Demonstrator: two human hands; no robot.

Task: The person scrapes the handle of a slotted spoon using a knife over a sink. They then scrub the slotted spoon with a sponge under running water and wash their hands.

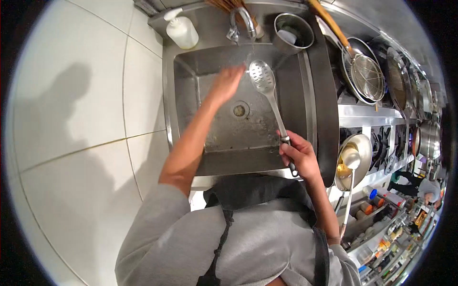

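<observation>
A metal slotted spoon (pixel 262 76) is held over the sink by its dark handle end, with my right hand (pixel 301 155) closed around it. Its perforated bowl points up toward the faucet (pixel 244 23). Just left of that bowl is my left hand (pixel 228 83), blurred by motion, its fingers stretched out toward the faucet and nothing visible in them. Whether it touches the spoon is unclear. Thin water seems to fall from the spout. Below both hands lies the steel sink basin (pixel 222 131) with a round drain (pixel 240 110).
A white pump bottle (pixel 182 32) stands at the sink's back left corner. At the back right is a metal pot (pixel 293 34). A stove on the right bears a wire strainer (pixel 367 76) and a pan (pixel 363 148) with a ladle (pixel 352 159). Another person (pixel 420 187) stands farther off.
</observation>
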